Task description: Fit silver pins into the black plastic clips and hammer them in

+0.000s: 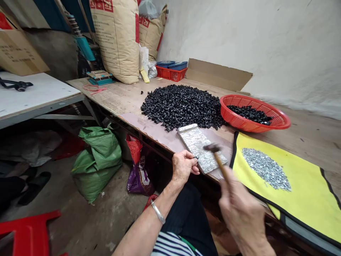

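Observation:
Between thumb and forefinger, my left hand pinches a small black part at the near edge of a scuffed metal plate. My right hand, smeared by motion, grips the wooden handle of a hammer. The hammer's head is raised a little above the plate, apart from the black part. Beyond the plate spreads a big heap of small black parts. A pile of tiny shiny metal pieces lies on a yellow cloth to the right.
A red basket with more black parts stands right of the heap. Large paper sacks and a small red crate are at the back. A green sack and a purple bag sit on the floor, left of the bench.

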`<state>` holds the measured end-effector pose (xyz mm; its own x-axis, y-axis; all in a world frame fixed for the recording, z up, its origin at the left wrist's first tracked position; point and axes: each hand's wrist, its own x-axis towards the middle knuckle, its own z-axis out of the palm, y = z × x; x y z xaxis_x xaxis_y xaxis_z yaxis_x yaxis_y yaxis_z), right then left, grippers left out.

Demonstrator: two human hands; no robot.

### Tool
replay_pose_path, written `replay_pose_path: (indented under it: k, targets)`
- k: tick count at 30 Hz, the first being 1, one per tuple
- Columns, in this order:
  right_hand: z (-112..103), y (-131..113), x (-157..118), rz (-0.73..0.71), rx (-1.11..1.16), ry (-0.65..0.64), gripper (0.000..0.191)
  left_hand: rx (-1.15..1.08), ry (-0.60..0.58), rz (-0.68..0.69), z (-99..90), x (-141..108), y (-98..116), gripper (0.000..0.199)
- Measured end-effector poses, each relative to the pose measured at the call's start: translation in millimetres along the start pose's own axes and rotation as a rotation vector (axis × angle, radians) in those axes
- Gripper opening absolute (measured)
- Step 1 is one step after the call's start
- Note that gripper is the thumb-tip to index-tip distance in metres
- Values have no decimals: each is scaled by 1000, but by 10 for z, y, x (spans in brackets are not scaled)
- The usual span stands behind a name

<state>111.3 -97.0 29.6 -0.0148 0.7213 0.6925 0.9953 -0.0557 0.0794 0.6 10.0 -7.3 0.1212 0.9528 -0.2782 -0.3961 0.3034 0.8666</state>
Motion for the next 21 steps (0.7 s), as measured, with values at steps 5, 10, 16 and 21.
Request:
replay_pose_path:
  k: [5,10,16,21]
  targets:
    - [27,26,-14,2,-12,-68,35,0,0,6,0,-2,-2,13]
    - [34,-58,-8,11,-11,31,34,1,0,4,0,-1,-5,11]
    - [189,-8,65,167,159,-252,33,-3,-18,16,-19,-4,-4,11]
    - [353,182,307,486,518,-504,32,-8,-55,34,-111,-77,53,13]
